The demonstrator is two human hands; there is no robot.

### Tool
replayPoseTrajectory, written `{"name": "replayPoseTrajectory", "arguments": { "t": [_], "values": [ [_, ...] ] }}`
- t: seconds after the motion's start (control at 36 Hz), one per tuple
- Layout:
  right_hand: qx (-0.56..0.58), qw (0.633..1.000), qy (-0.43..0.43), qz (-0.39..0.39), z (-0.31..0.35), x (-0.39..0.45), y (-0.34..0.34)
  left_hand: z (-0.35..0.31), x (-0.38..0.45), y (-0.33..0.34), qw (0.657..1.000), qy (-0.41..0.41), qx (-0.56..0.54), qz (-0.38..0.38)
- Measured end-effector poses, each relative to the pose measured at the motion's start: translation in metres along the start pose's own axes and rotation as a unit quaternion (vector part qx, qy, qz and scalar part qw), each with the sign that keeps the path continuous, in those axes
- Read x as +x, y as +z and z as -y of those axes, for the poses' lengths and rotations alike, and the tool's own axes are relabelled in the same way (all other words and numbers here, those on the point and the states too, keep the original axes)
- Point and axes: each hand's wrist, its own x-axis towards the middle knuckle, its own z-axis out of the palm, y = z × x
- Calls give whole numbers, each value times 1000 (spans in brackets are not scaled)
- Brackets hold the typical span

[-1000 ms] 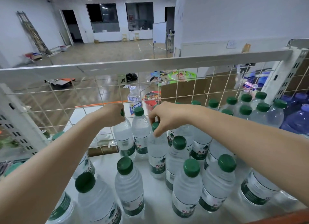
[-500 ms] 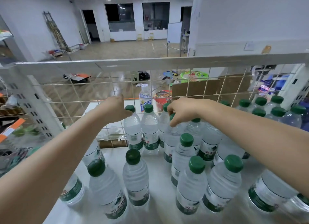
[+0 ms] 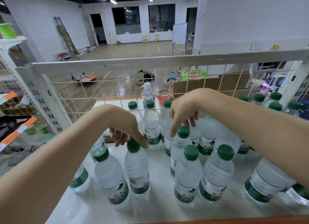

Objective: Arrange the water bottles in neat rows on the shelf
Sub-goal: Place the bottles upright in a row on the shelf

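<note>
Several clear water bottles with green caps stand on the white shelf [image 3: 158, 172]. A short row of them [image 3: 151, 123] lines the wire mesh back. My left hand [image 3: 127, 128] hangs over a nearer bottle [image 3: 137, 168], thumb and straight fingers down on either side of its cap. My right hand [image 3: 184, 110] hovers over another bottle [image 3: 183, 131], one finger pointing down beside its cap, the others just above it. Neither hand plainly grips a cap.
More bottles stand loosely in front, such as a left bottle [image 3: 110, 173] and two right bottles [image 3: 187, 173] [image 3: 217, 172]. A bottle [image 3: 267, 182] lies tilted under my right forearm. Another group [image 3: 275, 96] stands at the far right. The mesh back [image 3: 100, 90] and top rail [image 3: 150, 63] bound the shelf.
Both hands have left the bottles at the mesh and drawn back toward me, dropping onto the caps of nearer bottles. The camera has tipped and shifted a little.
</note>
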Motion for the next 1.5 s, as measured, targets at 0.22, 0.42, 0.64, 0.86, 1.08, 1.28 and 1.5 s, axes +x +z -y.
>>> {"name": "replayPoseTrajectory", "arguments": {
  "t": [0.22, 0.42, 0.64, 0.86, 1.08, 1.28, 1.5],
  "values": [
    [9, 1000, -7, -22, 1, 6, 26, -14, -7, 15, 1000, 17, -20, -16],
    [42, 993, -67, -91, 8, 12, 25, -5, -6, 10, 990, 33, 3, -136],
    [75, 981, -90, -156, 18, 34, 18, 7, 17, 0, 966, 50, 13, -253],
    [85, 970, -93, -207, 26, 66, 13, 22, 42, -6, 955, 77, -30, -284],
    [61, 973, -84, -207, 25, 72, 5, 23, 50, -11, 953, 99, -70, -277],
    [45, 975, -59, -209, 28, 72, 4, 24, 48, -10, 949, 123, -33, -287],
    [53, 974, -32, -220, 32, 74, 9, 26, 46, -6, 945, 137, -5, -297]
  ]
}}
